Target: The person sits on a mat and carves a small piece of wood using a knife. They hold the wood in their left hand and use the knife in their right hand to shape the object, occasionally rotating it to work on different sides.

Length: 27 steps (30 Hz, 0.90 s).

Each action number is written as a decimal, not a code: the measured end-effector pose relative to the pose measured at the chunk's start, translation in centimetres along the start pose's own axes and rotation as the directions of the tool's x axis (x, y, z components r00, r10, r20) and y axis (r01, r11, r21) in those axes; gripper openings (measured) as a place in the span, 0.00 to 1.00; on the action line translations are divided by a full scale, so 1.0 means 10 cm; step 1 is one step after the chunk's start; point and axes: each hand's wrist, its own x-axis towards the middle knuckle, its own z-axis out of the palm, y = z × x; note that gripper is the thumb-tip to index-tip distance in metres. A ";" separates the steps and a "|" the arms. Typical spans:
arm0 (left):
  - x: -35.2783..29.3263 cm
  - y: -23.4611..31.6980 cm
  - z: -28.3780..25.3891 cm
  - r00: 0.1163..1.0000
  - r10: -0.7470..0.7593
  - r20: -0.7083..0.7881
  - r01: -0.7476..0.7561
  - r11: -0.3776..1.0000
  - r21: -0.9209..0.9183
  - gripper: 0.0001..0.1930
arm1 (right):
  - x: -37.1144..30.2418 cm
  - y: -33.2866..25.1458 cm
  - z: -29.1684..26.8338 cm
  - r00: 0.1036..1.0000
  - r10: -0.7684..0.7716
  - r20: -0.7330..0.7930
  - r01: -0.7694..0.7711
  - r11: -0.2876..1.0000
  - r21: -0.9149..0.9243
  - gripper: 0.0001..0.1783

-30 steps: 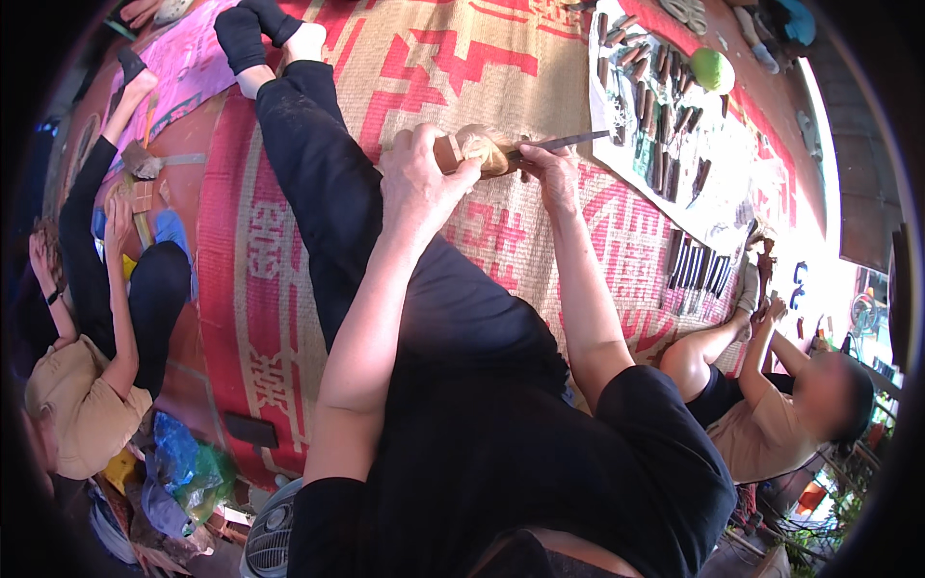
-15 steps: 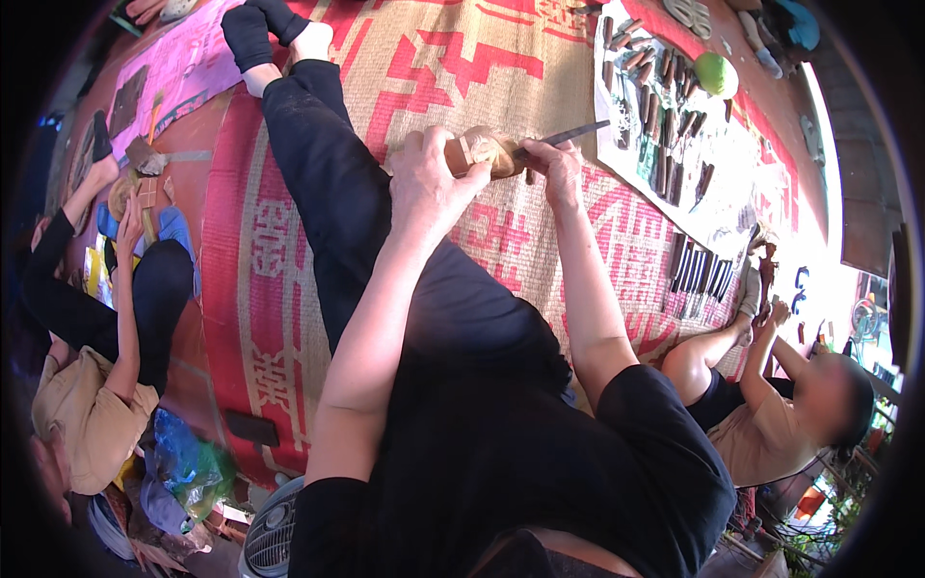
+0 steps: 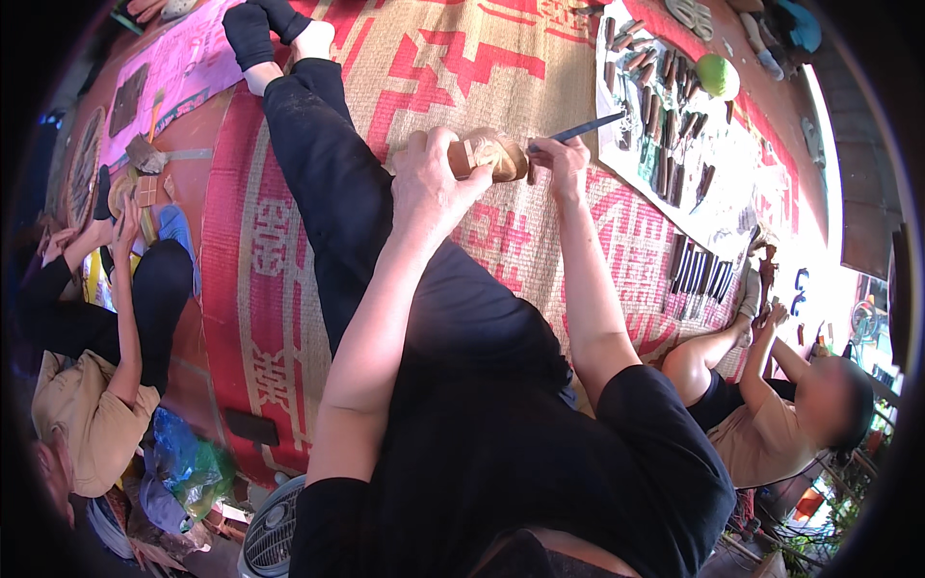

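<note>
In front of me, over the patterned mat, my left hand (image 3: 431, 180) grips a carved brown wooden piece (image 3: 501, 159) by its left end. Its top is pale and unevenly cut, and its right end is rounded. Just right of it, my right hand (image 3: 564, 164) is closed around a slim dark tool (image 3: 590, 127), whose long end sticks out up and to the right. The tool's other end lies close to the wood. Whether it touches, I cannot tell, and the shape of that tip is too small to make out.
Right of my hands, a white sheet (image 3: 626, 159) bears several wooden-handled tools (image 3: 665, 116) and a green ball-like thing (image 3: 716, 75). A row of dark tools (image 3: 701, 270) lies nearer. People sit at left (image 3: 92, 405) and right (image 3: 771, 424). A fan (image 3: 273, 530) stands lower left.
My right hand has shifted slightly right with the dark tool, away from the wooden piece. My left hand and the wood have barely moved. The person at left has moved a hand.
</note>
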 end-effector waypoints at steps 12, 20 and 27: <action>0.00 0.02 0.01 1.000 -0.003 -0.012 0.003 1.000 -0.002 0.22 | -0.13 0.03 0.07 0.988 0.102 0.117 -0.109 0.993 0.055 0.06; -0.01 -0.03 0.02 1.000 -0.016 -0.017 0.016 1.000 -0.016 0.22 | -0.04 -0.02 0.07 0.996 0.089 -0.003 -0.088 0.987 0.138 0.05; 0.00 -0.01 0.02 1.000 0.000 -0.030 0.000 1.000 -0.007 0.22 | -0.10 0.05 0.10 0.989 0.105 0.107 -0.110 0.993 0.039 0.04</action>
